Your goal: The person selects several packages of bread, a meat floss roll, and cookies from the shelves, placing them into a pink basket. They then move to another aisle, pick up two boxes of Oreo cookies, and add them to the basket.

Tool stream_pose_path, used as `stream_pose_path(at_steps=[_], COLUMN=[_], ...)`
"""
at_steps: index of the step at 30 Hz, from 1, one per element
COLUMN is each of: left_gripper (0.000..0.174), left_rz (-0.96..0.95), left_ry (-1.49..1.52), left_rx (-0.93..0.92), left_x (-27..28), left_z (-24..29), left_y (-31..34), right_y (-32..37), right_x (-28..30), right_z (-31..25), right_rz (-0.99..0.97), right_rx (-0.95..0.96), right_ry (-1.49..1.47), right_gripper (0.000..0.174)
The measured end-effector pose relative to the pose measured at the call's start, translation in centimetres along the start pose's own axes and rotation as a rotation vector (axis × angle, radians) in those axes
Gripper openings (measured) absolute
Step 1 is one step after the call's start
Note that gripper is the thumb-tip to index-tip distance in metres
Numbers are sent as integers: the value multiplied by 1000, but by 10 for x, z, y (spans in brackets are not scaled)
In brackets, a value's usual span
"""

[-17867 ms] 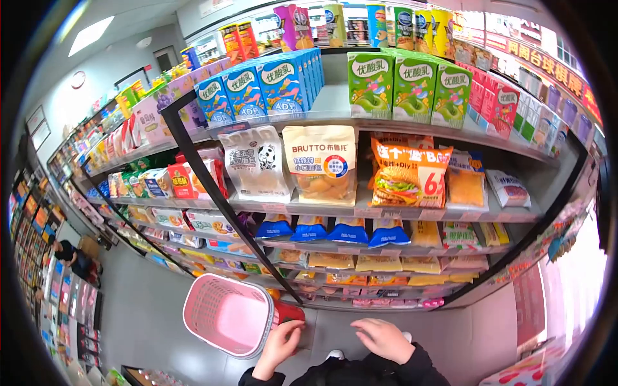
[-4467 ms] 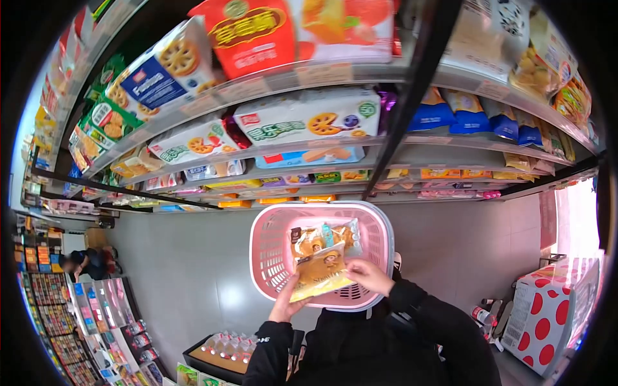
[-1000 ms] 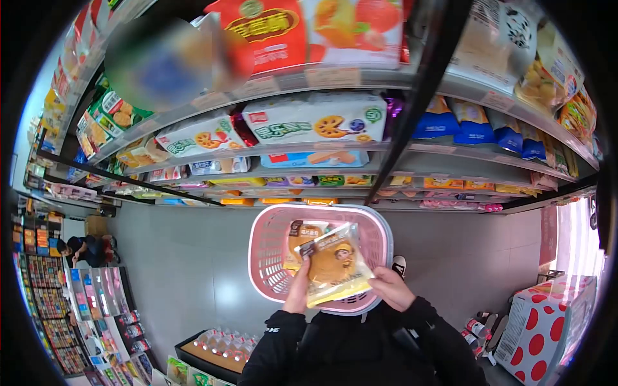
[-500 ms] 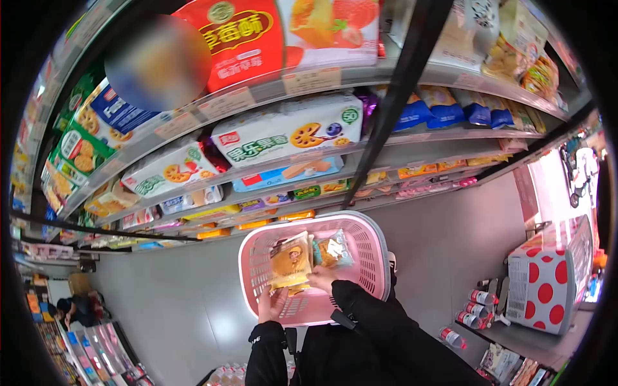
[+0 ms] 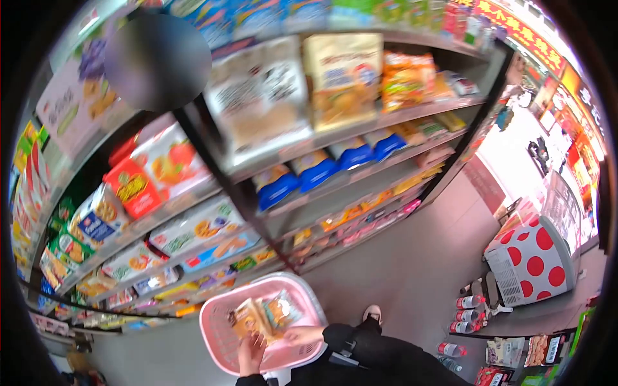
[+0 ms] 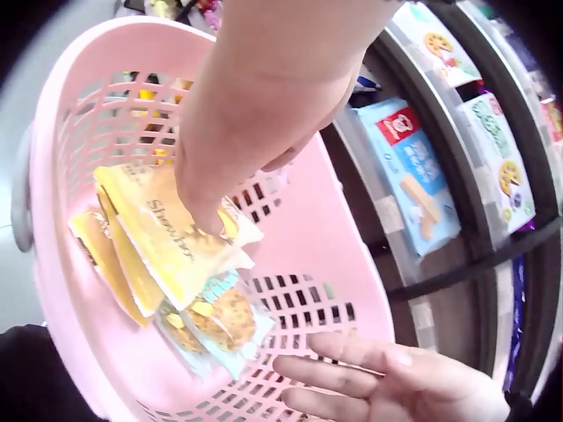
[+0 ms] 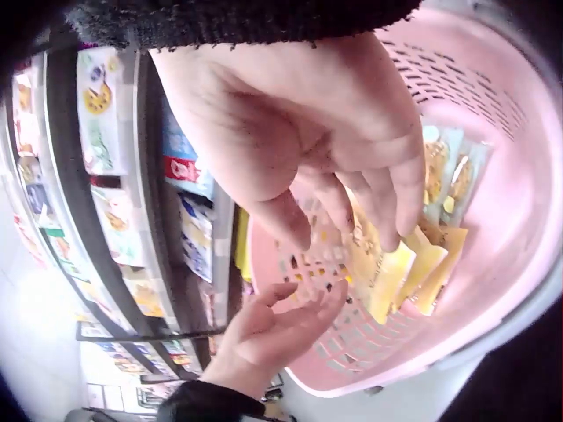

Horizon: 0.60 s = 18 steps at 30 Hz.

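Yellow-and-tan packets [image 5: 248, 316] lie inside the pink basket [image 5: 209, 321], beside a clear, bluish packet [image 5: 281, 309]. My left hand [image 5: 251, 354] is at the packets' lower edge, palm up and fingers spread in the right wrist view. Seen from the left wrist, its fingertips touch the top yellow packet [image 6: 163, 233]. My right hand [image 5: 306, 334] reaches in from the right; in the right wrist view its loosely bent fingers hang over the yellow packets [image 7: 383, 268], the thumb apart. Whether those fingertips touch them, I cannot tell.
Shelves of snack bags and boxes [image 5: 193, 225] rise behind the basket. Right of me stand a red-dotted white case [image 5: 524, 264] and several bottles [image 5: 467, 315] on the floor. My shoe [image 5: 372, 313] shows right of the basket.
The head view has swung toward the right and up, moving the basket lower in it. The yellow packet gripped between both hands lies in the basket, and my fingers have loosened from it.
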<state>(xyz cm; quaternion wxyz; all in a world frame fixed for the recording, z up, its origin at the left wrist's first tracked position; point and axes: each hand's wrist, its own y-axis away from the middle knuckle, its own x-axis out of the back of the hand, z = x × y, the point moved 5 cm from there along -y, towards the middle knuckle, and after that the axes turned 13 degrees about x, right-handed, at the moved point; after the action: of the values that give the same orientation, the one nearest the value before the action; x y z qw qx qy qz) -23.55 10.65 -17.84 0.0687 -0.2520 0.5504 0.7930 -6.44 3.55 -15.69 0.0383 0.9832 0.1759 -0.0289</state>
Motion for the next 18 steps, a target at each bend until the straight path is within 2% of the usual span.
stream_pose_path(at_steps=[2,3,4,6,7,8,10,12,14,16,18], left_gripper=[15,15,16,16,17,17,24,29,28,27,26], left_rz=[-37,-57,-70,-89,-106,-109,-252,-299,-380,-413,-444], left_ry=[-59,-71,-83,-106,-117,-147,-197,-242,-282,-322,-372], left_rx=[-8,-23,-39,-17,11,13,56,104,147,153,158], left_x=[-41,-62,-84,-124,-143,-161,-200,-247,-286,-310,-320], left_z=[-18,-28,-41,-68,-84,-99,-128,-154,-172,-183,-185], left_y=[10,18,24,24,25,24,17,21,30,38,38], right_y=[36,53,73,117,143,167,216,260,294,318,325], right_x=[26,41,57,88,108,121,146,167,180,193,203], right_z=[-22,-27,-26,-44,-70,-65,-76,-106,-98,-108,-109], right_rz=[-8,24,8,22,132,185,320,396,435,477,484], right_rx=[-43,44,-77,-121,2,-4,65,13,17,-84,-94], right_ry=[-162,-145,-60,-241,-140,-99,-73,-74,-90,7,17], right_gripper=[39,40,38,38,36,34,32,31,29,29,28])
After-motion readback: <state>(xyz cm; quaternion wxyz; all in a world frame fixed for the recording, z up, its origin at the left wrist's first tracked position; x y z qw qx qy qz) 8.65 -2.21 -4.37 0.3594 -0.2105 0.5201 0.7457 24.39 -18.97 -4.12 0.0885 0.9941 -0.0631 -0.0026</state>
